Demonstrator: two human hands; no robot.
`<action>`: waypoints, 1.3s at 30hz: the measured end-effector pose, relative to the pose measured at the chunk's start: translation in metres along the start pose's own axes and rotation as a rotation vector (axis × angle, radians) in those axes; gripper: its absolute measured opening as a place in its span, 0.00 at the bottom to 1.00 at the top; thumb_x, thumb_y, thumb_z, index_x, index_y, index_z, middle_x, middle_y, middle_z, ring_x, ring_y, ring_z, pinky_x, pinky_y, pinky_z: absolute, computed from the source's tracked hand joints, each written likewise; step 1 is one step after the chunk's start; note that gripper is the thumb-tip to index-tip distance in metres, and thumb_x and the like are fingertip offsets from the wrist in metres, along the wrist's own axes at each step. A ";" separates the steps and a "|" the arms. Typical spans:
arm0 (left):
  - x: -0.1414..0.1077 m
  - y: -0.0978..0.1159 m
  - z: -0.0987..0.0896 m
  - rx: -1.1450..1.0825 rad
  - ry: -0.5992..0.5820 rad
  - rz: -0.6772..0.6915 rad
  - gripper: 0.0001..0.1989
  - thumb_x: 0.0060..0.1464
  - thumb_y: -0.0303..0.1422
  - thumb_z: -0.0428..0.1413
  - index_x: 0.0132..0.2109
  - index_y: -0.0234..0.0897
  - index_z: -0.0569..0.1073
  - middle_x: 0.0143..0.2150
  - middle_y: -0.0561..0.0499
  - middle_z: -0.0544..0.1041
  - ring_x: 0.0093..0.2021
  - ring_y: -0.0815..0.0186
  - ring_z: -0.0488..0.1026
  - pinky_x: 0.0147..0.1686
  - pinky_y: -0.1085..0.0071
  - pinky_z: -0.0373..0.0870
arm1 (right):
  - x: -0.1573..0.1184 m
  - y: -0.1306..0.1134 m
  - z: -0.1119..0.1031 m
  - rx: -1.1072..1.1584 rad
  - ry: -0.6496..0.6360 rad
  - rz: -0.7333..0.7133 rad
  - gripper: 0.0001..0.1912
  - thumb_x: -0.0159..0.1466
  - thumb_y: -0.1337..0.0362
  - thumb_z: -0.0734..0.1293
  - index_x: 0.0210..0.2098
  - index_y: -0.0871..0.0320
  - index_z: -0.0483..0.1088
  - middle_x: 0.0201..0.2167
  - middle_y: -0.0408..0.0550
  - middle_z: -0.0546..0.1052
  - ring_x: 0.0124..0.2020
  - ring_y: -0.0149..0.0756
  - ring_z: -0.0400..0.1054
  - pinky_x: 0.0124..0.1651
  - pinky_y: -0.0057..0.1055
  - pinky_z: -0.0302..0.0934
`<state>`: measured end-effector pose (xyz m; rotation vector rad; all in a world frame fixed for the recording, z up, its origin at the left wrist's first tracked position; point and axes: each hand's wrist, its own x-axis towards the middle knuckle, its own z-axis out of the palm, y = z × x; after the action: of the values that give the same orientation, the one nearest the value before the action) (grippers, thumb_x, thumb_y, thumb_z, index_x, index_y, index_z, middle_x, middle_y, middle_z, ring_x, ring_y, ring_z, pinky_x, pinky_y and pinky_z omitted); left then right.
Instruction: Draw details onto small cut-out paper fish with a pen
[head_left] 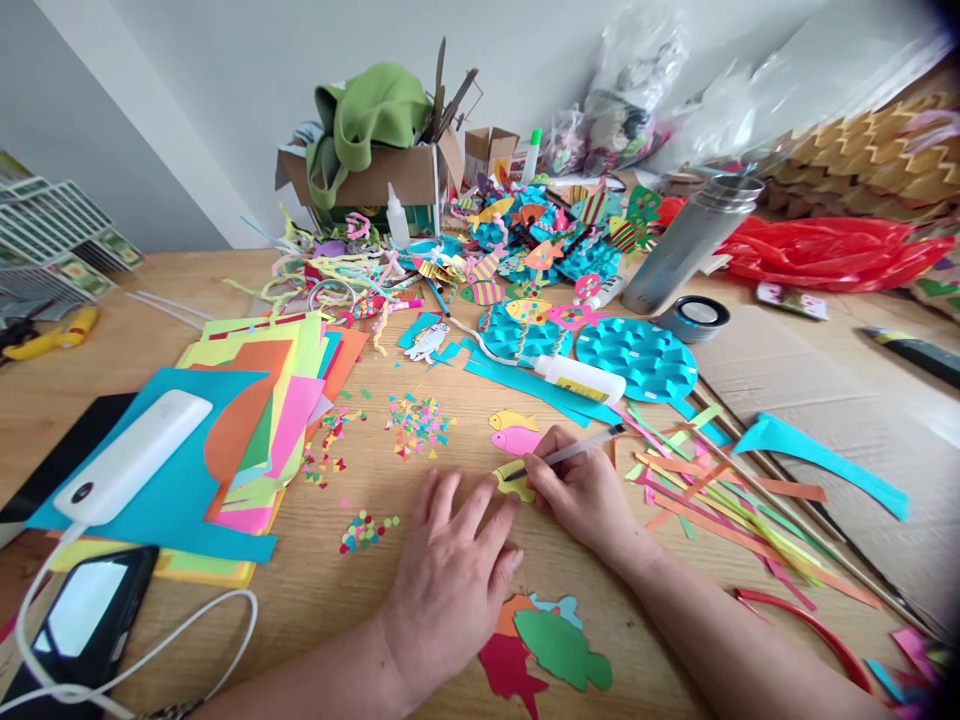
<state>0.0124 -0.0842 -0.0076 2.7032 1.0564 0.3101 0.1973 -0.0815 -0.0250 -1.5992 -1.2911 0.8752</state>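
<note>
A pen [576, 450] with a pale barrel and dark end is gripped in my right hand [589, 490], its tip on a small yellow paper fish [514, 480]. My left hand [454, 565] lies flat on the wood with fingers apart, the fingertips at the fish's left edge; nothing is in it. Just above are a pink paper fish [514, 441] and an orange-yellow paper fish [513, 420]. Below, between my forearms, a green paper fish [559, 645] overlaps red, orange and blue paper cut-outs.
Coloured paper sheets [247, 400] with a white power bank [135, 455] lie at left. Confetti pieces [420, 425], a glue bottle [581, 380] and paper strips [720, 480] surround the hands. A steel bottle [690, 245] stands behind; red-handled scissors [806, 625] lie under my right forearm's side.
</note>
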 end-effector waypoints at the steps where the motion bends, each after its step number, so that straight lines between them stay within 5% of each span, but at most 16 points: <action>1: 0.000 0.000 0.000 0.000 -0.001 0.000 0.18 0.64 0.39 0.50 0.59 0.44 0.68 0.61 0.51 0.67 0.60 0.50 0.59 0.63 0.45 0.55 | 0.000 0.001 0.000 0.002 -0.001 0.000 0.11 0.63 0.61 0.62 0.25 0.54 0.59 0.14 0.37 0.66 0.16 0.30 0.60 0.21 0.27 0.52; 39: 0.000 0.000 0.000 0.001 0.020 0.000 0.18 0.63 0.38 0.51 0.58 0.44 0.68 0.60 0.51 0.68 0.60 0.50 0.59 0.62 0.45 0.57 | -0.001 -0.002 -0.001 -0.015 0.007 0.007 0.10 0.61 0.62 0.64 0.24 0.53 0.59 0.13 0.38 0.66 0.16 0.30 0.60 0.20 0.27 0.53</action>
<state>0.0128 -0.0842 -0.0072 2.7063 1.0623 0.3369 0.1970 -0.0824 -0.0229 -1.6179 -1.2911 0.8648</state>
